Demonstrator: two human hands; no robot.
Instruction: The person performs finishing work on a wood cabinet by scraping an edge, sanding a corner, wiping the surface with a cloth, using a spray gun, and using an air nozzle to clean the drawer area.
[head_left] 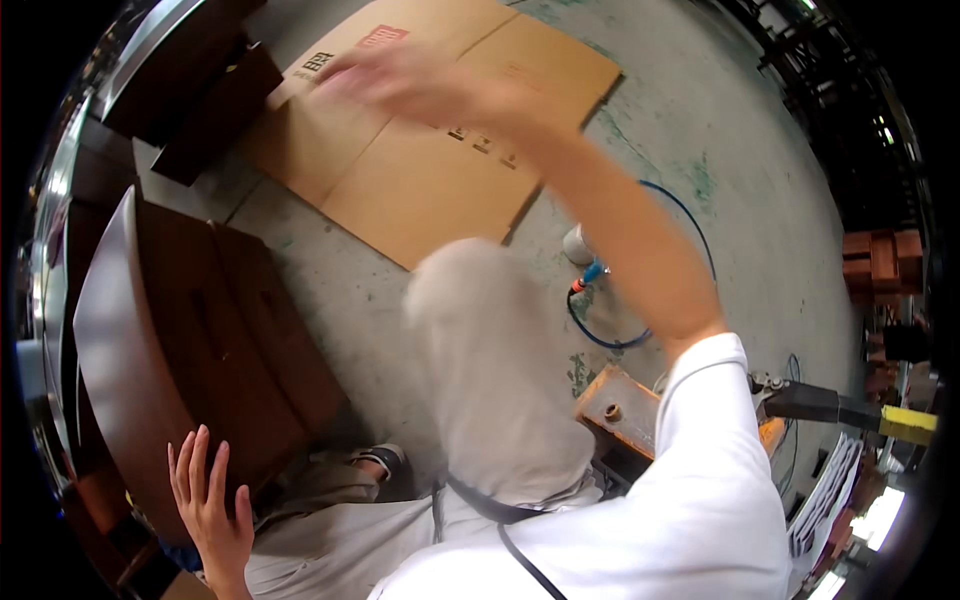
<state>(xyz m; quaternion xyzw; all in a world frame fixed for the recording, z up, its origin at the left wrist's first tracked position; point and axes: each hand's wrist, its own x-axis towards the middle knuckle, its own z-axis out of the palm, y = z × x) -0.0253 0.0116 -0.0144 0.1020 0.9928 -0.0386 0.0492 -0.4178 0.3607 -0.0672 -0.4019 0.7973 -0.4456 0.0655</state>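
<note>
My left hand [212, 500] is raised at the lower left with its fingers spread, holding nothing. It is beside a dark brown wooden cabinet [190, 330] with a smooth curved-looking top; whether the fingertips touch it I cannot tell. My right arm reaches far forward and across to the left. At its end my right hand [375, 80], smeared by motion, hangs over a flattened cardboard box [420, 190] on the floor. Close to those blurred fingers is the corner of a second dark brown cabinet [200, 90]. Whether the right hand holds anything does not show.
An orange pallet jack [625, 415] with a black and yellow handle [835, 405] stands at my right. A blue air hose [700, 225] with a coupling [588, 278] loops over the concrete floor [740, 150] near a white round container [576, 245]. Brown wooden pieces [882, 262] are stacked far right.
</note>
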